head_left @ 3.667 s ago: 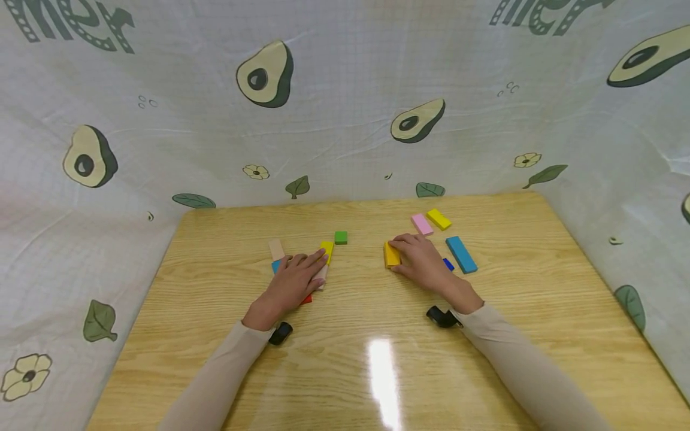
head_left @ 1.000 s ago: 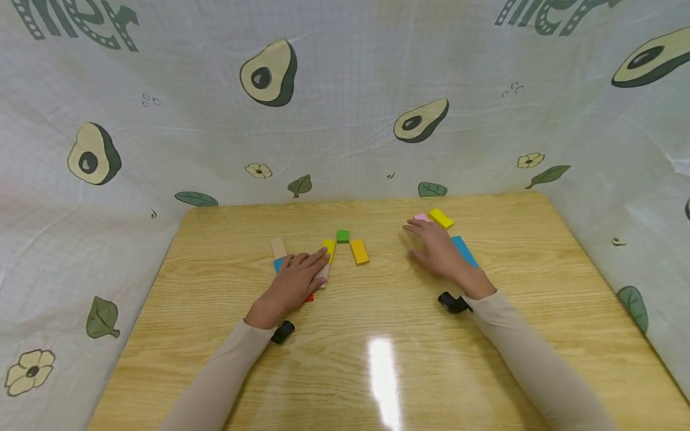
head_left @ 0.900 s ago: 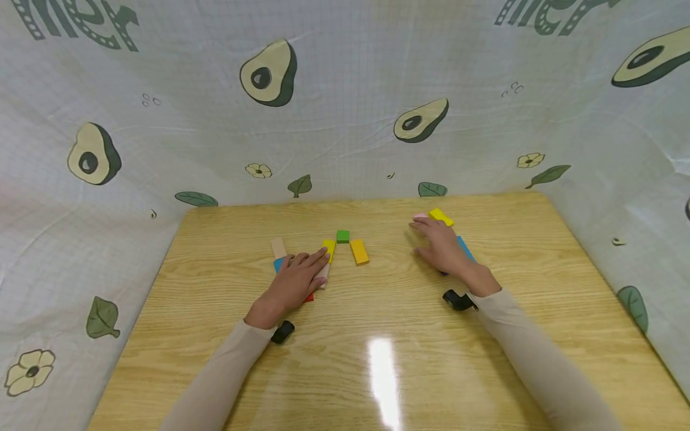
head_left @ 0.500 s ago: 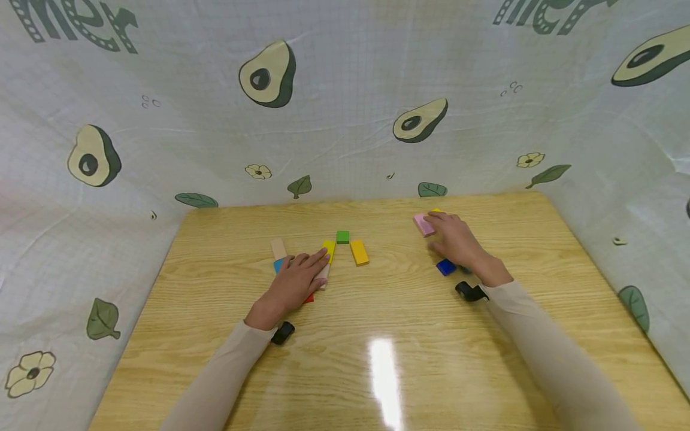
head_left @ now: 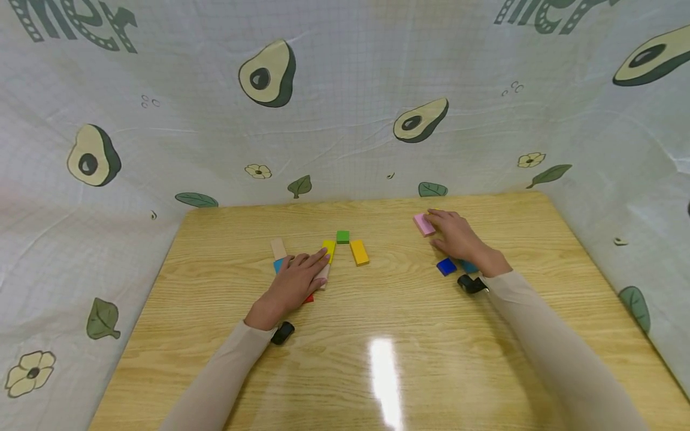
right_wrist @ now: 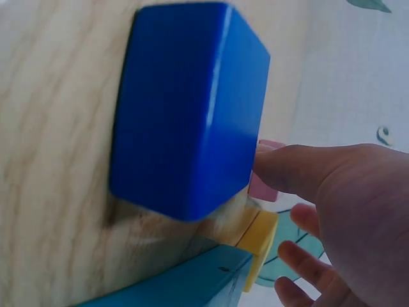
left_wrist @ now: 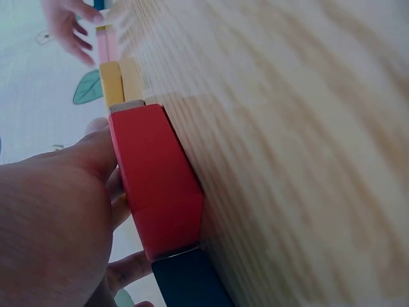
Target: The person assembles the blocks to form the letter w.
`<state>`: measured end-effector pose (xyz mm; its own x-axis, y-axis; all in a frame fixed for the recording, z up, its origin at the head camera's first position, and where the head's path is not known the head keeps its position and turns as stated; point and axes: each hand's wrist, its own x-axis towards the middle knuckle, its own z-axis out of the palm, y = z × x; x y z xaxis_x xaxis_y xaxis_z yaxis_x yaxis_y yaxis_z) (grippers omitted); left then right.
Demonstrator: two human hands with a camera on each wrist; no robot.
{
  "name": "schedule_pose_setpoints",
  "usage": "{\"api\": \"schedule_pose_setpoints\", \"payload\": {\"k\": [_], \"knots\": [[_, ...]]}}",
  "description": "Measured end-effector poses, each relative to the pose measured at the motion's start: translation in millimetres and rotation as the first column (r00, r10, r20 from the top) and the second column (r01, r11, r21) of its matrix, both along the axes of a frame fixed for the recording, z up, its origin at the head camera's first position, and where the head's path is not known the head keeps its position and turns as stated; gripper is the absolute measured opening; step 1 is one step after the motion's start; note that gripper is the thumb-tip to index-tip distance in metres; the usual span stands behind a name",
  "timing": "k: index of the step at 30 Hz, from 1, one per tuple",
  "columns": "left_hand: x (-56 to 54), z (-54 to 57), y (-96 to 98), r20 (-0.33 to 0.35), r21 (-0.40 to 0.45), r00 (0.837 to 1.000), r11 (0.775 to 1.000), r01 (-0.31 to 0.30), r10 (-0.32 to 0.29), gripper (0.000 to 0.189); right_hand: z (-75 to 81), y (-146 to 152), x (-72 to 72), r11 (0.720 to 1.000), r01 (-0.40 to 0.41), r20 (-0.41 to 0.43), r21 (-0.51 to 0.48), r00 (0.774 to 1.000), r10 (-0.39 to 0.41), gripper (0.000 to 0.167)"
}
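My left hand (head_left: pixel 293 281) rests with fingers spread over a group of wooden blocks. A beige block (head_left: pixel 278 248), a blue block (head_left: pixel 277 265), a yellow block (head_left: pixel 329 245) and a pale block (head_left: pixel 323 276) stick out around it. The left wrist view shows a red block (left_wrist: pixel 156 173) beside the palm. Over at the right, my right hand (head_left: pixel 458 236) reaches with loosely extended fingers at a pink block (head_left: pixel 423 224). It covers most of a second yellow block (right_wrist: pixel 259 233), whose side shows in the right wrist view.
Between the hands lie a green block (head_left: pixel 342 237) and an orange-yellow block (head_left: pixel 359 252). A dark blue block (head_left: pixel 446 267) and a partly hidden light blue block (head_left: pixel 469 267) lie by the right wrist. A patterned cloth (head_left: pixel 345 149) hangs behind the wooden table (head_left: pixel 345 371).
The orange-yellow block went left to beside the green block and was let go. My right hand then moved right and back to the pink block. My left hand stays put.
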<state>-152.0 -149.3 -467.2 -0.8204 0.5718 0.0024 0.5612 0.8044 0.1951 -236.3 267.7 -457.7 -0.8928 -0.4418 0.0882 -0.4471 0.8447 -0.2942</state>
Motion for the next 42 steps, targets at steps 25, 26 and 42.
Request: {"api": "schedule_pose_setpoints", "payload": {"k": [25, 26, 42], "knots": [[-0.2, -0.9, -0.5, -0.001, -0.016, 1.0, 1.0, 0.003, -0.003, 0.058, -2.4, -5, -10.6, 0.998, -0.061, -0.012, 0.0, 0.998, 0.061, 0.053], [-0.5, -0.9, -0.5, 0.003, -0.017, 1.0, 1.0, 0.002, -0.002, 0.058, -2.1, -5, -10.7, 0.998, -0.062, -0.012, -0.004, 0.998, 0.062, 0.053], [-1.4, -0.6, -1.4, 0.021, -0.012, 1.0, 1.0, -0.002, 0.002, 0.059, 8.8, -44, 25.5, 0.994, -0.101, -0.06, -0.048, 0.993, 0.098, 0.058]]}}
